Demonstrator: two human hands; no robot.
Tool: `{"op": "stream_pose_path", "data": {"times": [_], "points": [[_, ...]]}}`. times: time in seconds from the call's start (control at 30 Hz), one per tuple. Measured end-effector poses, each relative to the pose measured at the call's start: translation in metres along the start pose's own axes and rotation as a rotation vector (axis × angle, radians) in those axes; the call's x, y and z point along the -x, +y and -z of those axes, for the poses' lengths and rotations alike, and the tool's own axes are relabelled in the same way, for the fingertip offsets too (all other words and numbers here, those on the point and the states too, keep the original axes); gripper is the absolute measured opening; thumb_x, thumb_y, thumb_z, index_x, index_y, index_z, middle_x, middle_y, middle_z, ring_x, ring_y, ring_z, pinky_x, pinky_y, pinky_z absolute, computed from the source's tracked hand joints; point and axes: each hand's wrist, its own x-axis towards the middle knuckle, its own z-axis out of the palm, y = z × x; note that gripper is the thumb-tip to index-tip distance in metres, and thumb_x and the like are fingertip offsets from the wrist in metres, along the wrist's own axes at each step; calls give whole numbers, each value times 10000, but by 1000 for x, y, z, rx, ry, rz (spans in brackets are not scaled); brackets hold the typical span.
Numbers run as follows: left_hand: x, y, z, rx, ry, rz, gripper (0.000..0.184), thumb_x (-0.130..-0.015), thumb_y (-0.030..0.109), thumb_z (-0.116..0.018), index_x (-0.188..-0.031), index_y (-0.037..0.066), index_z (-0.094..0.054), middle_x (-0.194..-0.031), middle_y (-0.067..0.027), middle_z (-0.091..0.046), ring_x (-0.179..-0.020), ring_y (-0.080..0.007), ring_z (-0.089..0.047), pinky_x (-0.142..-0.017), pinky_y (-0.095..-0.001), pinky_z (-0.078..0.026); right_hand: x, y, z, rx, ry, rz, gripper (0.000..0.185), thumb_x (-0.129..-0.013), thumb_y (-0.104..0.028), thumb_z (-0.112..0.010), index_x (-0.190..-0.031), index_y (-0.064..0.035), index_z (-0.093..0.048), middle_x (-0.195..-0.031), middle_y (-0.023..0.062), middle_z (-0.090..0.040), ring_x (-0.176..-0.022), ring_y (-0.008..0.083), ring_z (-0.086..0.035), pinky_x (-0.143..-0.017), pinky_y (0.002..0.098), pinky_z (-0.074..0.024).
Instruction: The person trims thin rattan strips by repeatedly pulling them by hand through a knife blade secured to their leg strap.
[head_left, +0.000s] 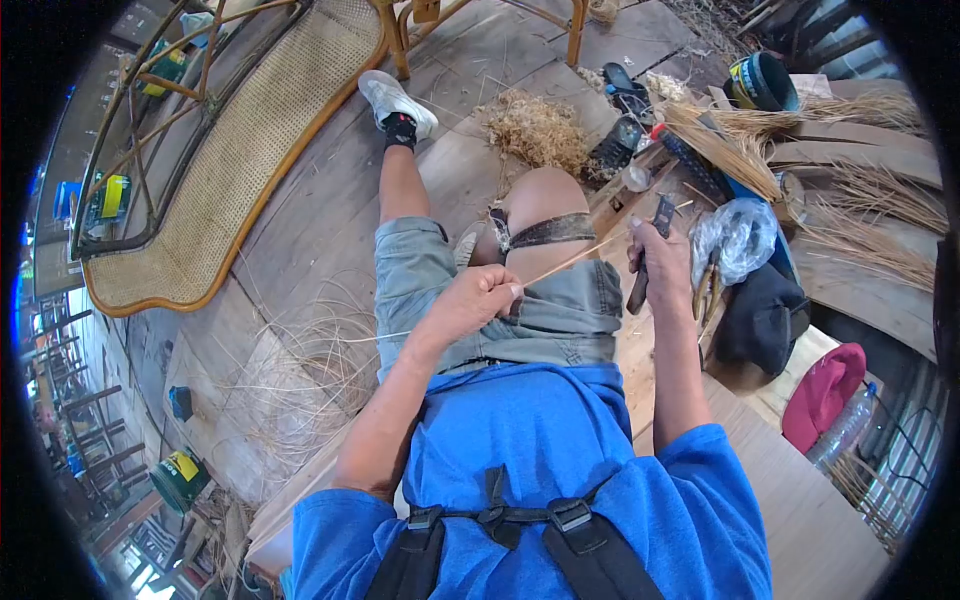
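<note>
My left hand [472, 302] is closed in a pinch on a thin rattan strip [565, 264] above my lap. The strip runs taut over the thigh up to my right hand [664, 262]. That hand is closed around a dark tool that looks like a knife [638, 292], its other end showing above the fingers. The strip's tip sticks out past it. A dark cloth band [550, 231] is tied around my bent knee, just beyond the strip. Fingers hide the spot where strip and tool meet.
Loose rattan strips [300, 375] lie coiled on the floor at left. A woven cane panel [240, 150] leans at upper left. Shavings [537, 130] are piled beyond my knee. A plastic bag [738, 240], black cap [765, 325] and red cap [822, 395] sit at right.
</note>
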Motion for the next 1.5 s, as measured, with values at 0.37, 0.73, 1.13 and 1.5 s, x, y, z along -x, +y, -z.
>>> {"op": "stream_pose_path", "data": {"times": [0.37,0.73,1.13,1.5], "points": [[-12,-15,-4,-88,98,-27,228,-859,208,-540,-858,-11,-605,-671,-8,-563,-618,-79,-494,-563,-243,-399,3,7,15,-307,-156,-219,328,-869,-409,-564,-884,-81,-545,-649,17,-516,-532,133,-508,-468,271,-411],[-20,-26,-6,-65,92,-51,216,-860,210,-538,-800,12,-601,-634,15,-531,-581,-68,-455,-530,-243,-379,7,20,13,-109,-272,-611,292,-903,-403,-507,-924,-112,-514,-613,21,-518,-430,123,-449,-365,261,-346],[-13,-4,-7,-115,75,-21,181,-872,205,-539,-822,37,-584,-655,66,-471,-586,-37,-388,-518,-215,-334,10,-8,-10,-205,-315,-101,327,-923,-385,-487,-1084,-108,-554,-698,23,-523,-479,97,-444,-434,227,-357],[29,17,-4,118,360,-322,141,-908,152,-545,-910,22,-600,-676,91,-456,-582,-3,-363,-501,-183,-297,-54,-31,-16,622,95,747,404,-924,-336,-460,-1179,-33,-543,-891,149,-632,-835,277,-623,-731,331,-490]]}}
